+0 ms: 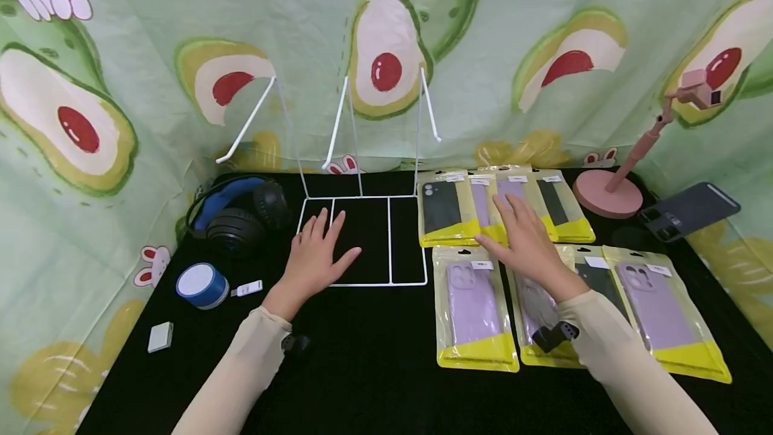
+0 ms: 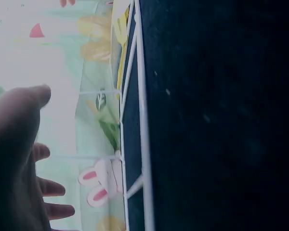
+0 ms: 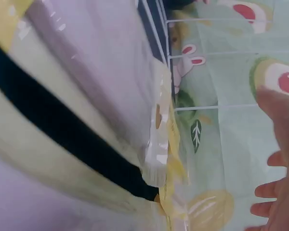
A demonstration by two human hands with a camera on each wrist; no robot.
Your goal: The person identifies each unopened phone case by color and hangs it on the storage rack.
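Left hand point(image 1: 317, 254) hovers over the base of the white wire rack point(image 1: 389, 240), fingers straight and spread, thumb out to the side; the left wrist view shows it raised above the wires. Right hand point(image 1: 528, 244) is spread too, palm down, above the bagged phone cases, and the right wrist view has its fingers apart from the bags. Both hands unclenched.

Rack stands at the back centre of the black tabletop point(image 1: 362, 368), three uprights, each with a bar slanting forward from its top. Bagged cases sit right of it, two rows. Back row: dark case point(image 1: 441, 207) at the left end, just beside the rack, then purple ones, another dark one at the right. Front row: purple case point(image 1: 474, 307) at the left, bags overlapping further right, one partly under the right wrist.

Left side: headphones point(image 1: 238, 230) beside the rack, blue speaker point(image 1: 202, 285), USB stick point(image 1: 247, 288) just beside that, small white box point(image 1: 160, 337) nearer the front. Right side: pink stand point(image 1: 606, 193), dark phone-shaped item point(image 1: 691, 210) near its base. Avocado-print curtain point(image 1: 302, 32) behind.
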